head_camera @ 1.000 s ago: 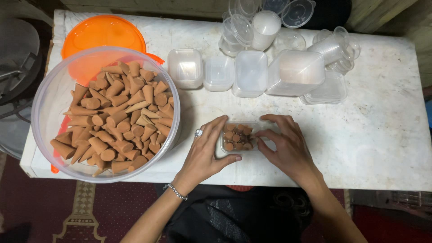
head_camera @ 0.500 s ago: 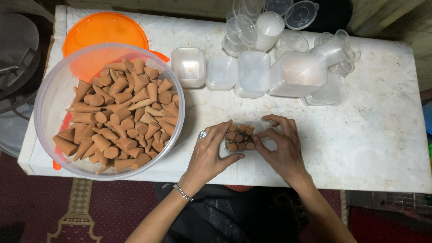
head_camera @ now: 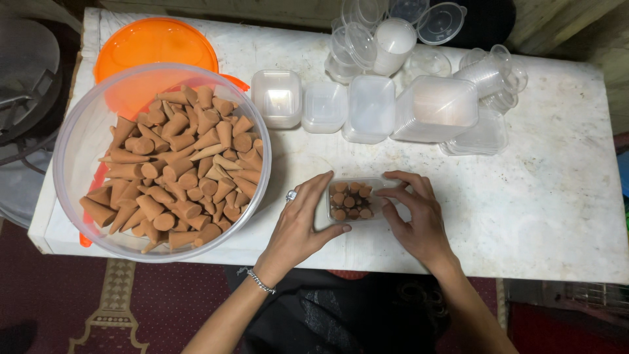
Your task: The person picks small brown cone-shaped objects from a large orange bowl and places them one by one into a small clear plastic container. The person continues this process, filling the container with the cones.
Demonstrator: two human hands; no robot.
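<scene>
Small clear plastic box (head_camera: pixel 352 200) sits on the white marble table (head_camera: pixel 563 216), near its front edge, between the two hands. It is filled with brown cones (head_camera: pixel 348 202) standing upright, tips hidden. The left hand (head_camera: pixel 298 226) cups its left wall with thumb below and fingers above; the right hand (head_camera: pixel 416 216) holds the right wall the same way, so both grips are narrow and closed on the box. I judge the box light and thin, easy to bend, and the cones brittle, so it is better held by the side walls, gently. A big round tub (head_camera: pixel 160 160) of loose cones stands to the left, well apart.
</scene>
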